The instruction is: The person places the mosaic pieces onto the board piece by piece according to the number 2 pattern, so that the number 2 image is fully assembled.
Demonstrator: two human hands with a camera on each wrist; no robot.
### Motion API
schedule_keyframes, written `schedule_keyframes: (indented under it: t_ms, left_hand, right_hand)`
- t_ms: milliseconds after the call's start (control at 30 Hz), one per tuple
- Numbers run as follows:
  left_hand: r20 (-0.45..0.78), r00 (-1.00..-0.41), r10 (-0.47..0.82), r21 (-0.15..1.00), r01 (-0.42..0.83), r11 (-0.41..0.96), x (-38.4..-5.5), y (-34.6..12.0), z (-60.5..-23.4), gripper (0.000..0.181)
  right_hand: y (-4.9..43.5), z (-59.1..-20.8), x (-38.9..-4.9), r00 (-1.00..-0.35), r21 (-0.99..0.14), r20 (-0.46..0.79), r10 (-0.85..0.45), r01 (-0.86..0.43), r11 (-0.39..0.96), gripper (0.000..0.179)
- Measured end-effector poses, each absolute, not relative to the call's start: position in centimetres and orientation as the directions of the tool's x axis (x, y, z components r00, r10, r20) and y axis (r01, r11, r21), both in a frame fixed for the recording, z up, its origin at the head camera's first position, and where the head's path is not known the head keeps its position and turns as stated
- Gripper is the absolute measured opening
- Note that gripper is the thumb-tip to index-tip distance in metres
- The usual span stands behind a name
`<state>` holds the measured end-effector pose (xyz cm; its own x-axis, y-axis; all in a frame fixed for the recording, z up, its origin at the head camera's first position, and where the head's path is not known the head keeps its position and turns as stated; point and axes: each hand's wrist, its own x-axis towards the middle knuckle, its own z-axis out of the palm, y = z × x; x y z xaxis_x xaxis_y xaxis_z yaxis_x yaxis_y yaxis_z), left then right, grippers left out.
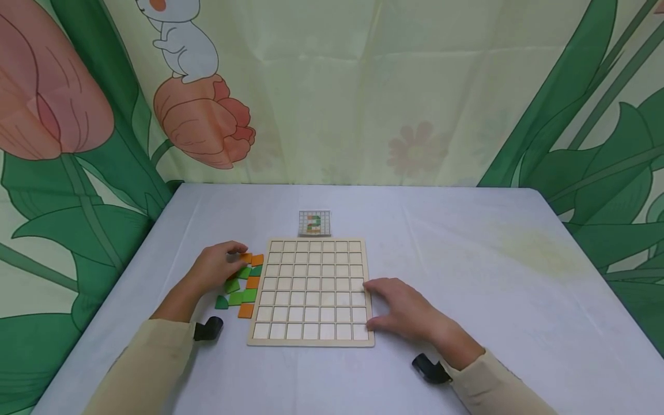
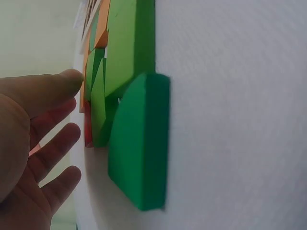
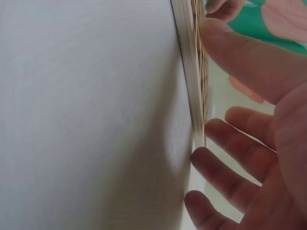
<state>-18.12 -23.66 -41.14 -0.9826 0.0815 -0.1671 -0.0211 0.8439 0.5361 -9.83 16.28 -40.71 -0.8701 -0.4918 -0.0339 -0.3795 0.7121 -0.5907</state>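
A pale wooden grid board [image 1: 310,342] lies flat on the table. Along its left edge is a loose group of tiles: orange squares [image 1: 246,311], light green pieces [image 1: 236,298] and dark green pieces with a curved side [image 1: 222,302]. My left hand [image 1: 212,268] reaches to the far end of this group, thumb and fingers apart beside the tiles. In the left wrist view a dark green curved block [image 2: 136,143] lies nearest the camera. My right hand [image 1: 407,305] rests its spread fingertips and thumb at the board's right edge.
A small pattern card [image 1: 314,223], a grid with coloured squares, stands just behind the board. White cloth [image 1: 467,259] covers the table. Behind it hangs a curtain [image 1: 321,115] printed with flowers and leaves. Black wrist devices [image 1: 432,369] sit at both cuffs.
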Motion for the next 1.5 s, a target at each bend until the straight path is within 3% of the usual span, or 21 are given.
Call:
schedule_keyframes:
  t_ms: [967,1267,1500]
  left_hand:
    - [-0.235,-0.971,0.043,0.538,-0.093,0.838,-19.2,-24.0,-41.7,0.037]
    - [-0.221,-0.972,0.078,0.474,-0.037,0.88,-19.6,-23.6,-41.0,0.039]
    - [-0.182,-0.976,0.121,0.504,0.014,0.864,-19.6,-23.0,-40.2,0.037]
  right_hand:
    - [16.4,-41.0,-9.8,-0.855,-0.607,-0.022,-0.517,-0.4,0.687,0.067]
    - [16.5,-40.9,-10.0,-0.857,-0.605,-0.026,-0.515,-0.396,0.691,0.067]
    - [16.4,-41.0,-9.9,-0.859,-0.607,-0.033,-0.511,-0.389,0.693,0.067]
